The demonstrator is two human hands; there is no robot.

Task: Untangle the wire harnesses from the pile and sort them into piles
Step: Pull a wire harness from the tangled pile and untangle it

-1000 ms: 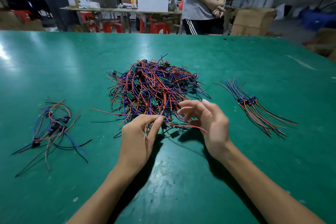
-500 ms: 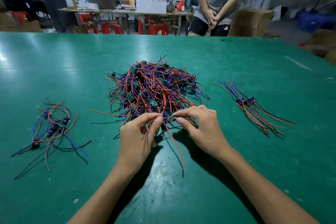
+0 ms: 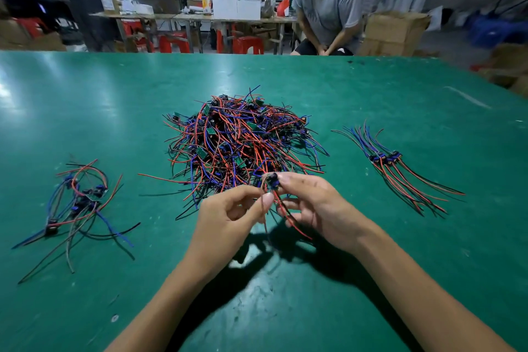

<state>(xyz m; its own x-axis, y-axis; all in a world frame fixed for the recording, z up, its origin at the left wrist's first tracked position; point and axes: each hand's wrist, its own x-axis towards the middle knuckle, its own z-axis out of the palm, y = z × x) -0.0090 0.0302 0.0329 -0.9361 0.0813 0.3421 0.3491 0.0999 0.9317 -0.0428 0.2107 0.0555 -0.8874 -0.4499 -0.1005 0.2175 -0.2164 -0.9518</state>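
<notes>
A big tangled pile of red, blue and black wire harnesses (image 3: pixel 243 140) lies in the middle of the green table (image 3: pixel 371 100). Just in front of it my right hand (image 3: pixel 314 208) pinches one harness (image 3: pixel 273 180) by its dark blue connector, lifted off the table. Its red and black wires hang down between my hands. My left hand (image 3: pixel 228 217) pinches those wires just below the connector. A small loose pile of harnesses (image 3: pixel 80 200) lies on the left. A neat row of harnesses (image 3: pixel 394 166) lies on the right.
A person in a grey shirt (image 3: pixel 328 8) sits behind the table's far edge. Cardboard boxes (image 3: pixel 394 31), red stools (image 3: pixel 245 44) and a workbench with other people stand further back. Bare green table surface stretches in front of my arms.
Both hands have risen from the pile's near edge, pulling one harness free. The right hand went from reaching with loose fingers to pinching the connector. The person behind the table has sat lower.
</notes>
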